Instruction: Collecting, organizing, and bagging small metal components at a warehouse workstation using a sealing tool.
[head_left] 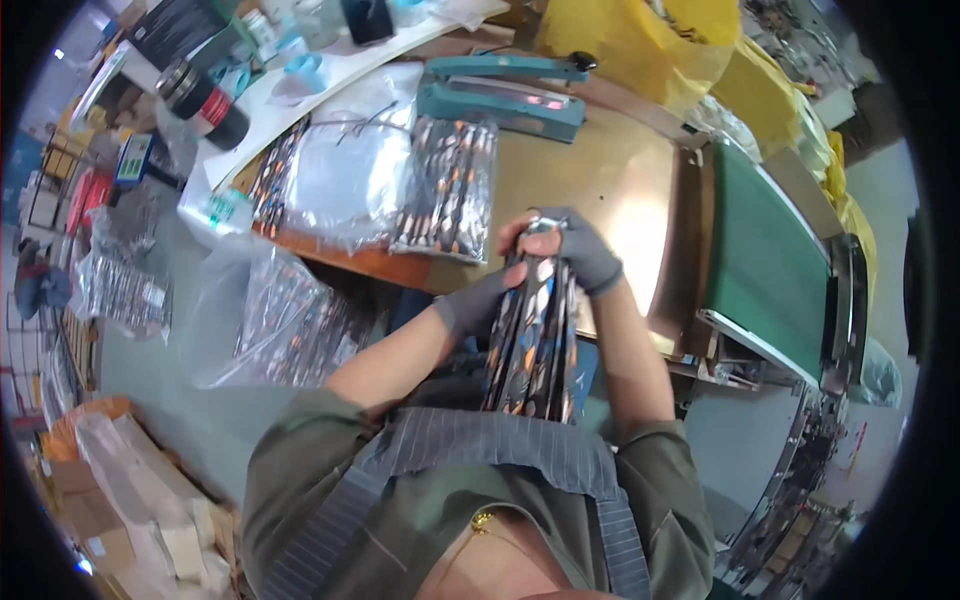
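Observation:
A bundle of long, slim, dark sticks patterned in black, white and orange (530,350) stands upright against my apron. Its far end is gripped between both hands. My left hand (480,300), in a grey fingerless glove, closes round the bundle's left side near the top. Gloved the same way, my right hand (583,252) wraps the top end from the right, its fingers folded over it. Just beyond, on the table, lies a clear-bagged pack of similar patterned sticks (445,190). Left of that pack is a pile of clear plastic bags (350,175).
A teal bag sealer (500,97) sits at the table's back. To the right runs a green conveyor belt (768,265). A large clear bag of wrapped packs (290,320) is at the left. A thermos (203,105) and a phone (370,20) are far left; yellow bags (645,50) stand behind.

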